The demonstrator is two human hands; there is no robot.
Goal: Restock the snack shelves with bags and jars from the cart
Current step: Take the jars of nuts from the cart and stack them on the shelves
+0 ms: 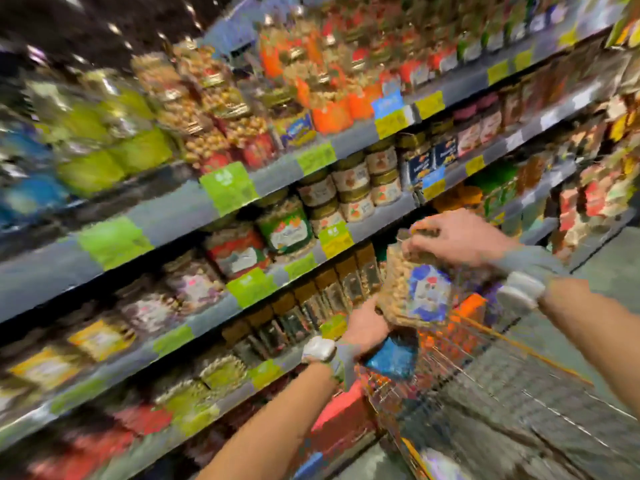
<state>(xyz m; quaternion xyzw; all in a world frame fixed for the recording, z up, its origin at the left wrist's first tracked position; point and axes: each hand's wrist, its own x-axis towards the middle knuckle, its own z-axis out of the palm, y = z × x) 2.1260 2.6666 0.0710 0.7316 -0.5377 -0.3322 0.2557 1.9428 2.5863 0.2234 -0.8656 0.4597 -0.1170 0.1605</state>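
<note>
Above the cart (pixel 485 344), the right hand (pixel 460 237) grips a nut jar's (pixel 415 289) lid; the left hand (pixel 367 327) cups its base.

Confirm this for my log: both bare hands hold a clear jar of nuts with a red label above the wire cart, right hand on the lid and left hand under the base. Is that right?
Not quite. The head view shows the clear jar of nuts carries a blue label, not red. The rest stands: right hand on the lid, left hand under the base, above the wire cart.
</note>
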